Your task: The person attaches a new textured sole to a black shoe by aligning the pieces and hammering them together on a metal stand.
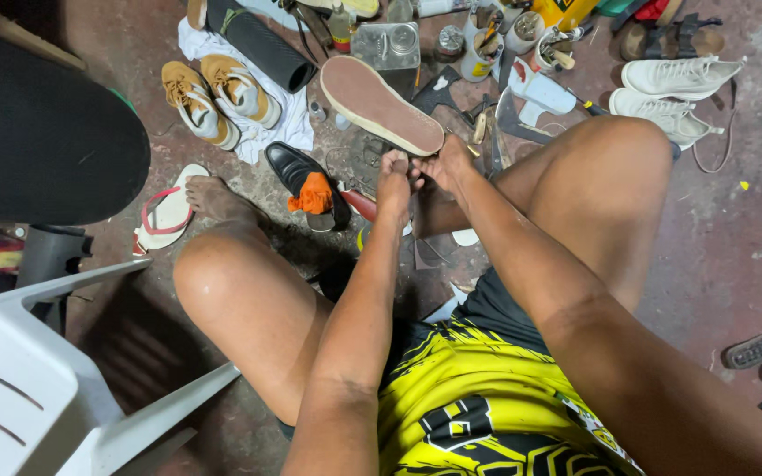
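Observation:
A shoe with a pink-brown sole (379, 104) is turned sole up in front of me, between my knees. My left hand (393, 183) grips its near end from below, fingers curled at the edge. My right hand (444, 164) pinches the same end right beside it. What lies between the fingertips is too small to tell. My bare legs frame the spot and my left foot (213, 197) rests on a white flip-flop with a red strap (168, 211).
On the concrete floor lie a black dress shoe with an orange rag (309, 187), tan sneakers on a white cloth (213, 92), white sneakers (676, 88), brown sandals (672, 37), jars, cans and tools (478, 44) at the back. A white plastic chair (37, 370) stands at left.

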